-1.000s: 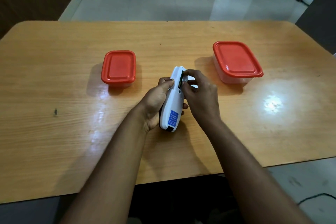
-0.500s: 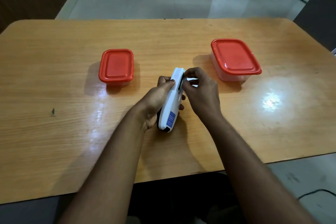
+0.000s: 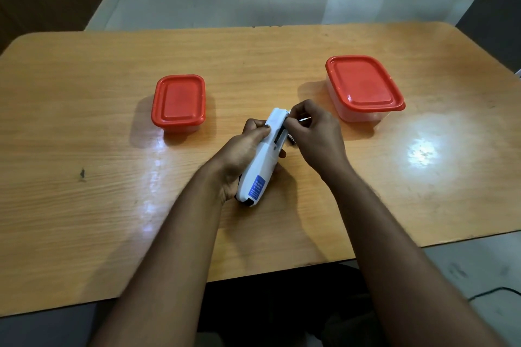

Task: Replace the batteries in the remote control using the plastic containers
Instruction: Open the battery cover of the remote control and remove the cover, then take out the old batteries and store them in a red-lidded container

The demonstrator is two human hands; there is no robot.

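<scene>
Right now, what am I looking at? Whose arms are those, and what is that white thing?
A person wears a camera on their head, so you see their own two arms from above. The left hand grips a white remote control, turned over with its battery slot open. The right hand pinches a small dark battery beside that slot. On the wooden table stand two plastic boxes with red lids, both closed: a small box on the left and a bigger box on the right.

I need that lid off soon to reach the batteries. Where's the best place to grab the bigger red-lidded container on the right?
Judging by its shape, pinch the larger container's lid at the tab jutting from its near-right corner, coming from the right side, away from both busy hands. Steady the clear base below while peeling upward.
</scene>
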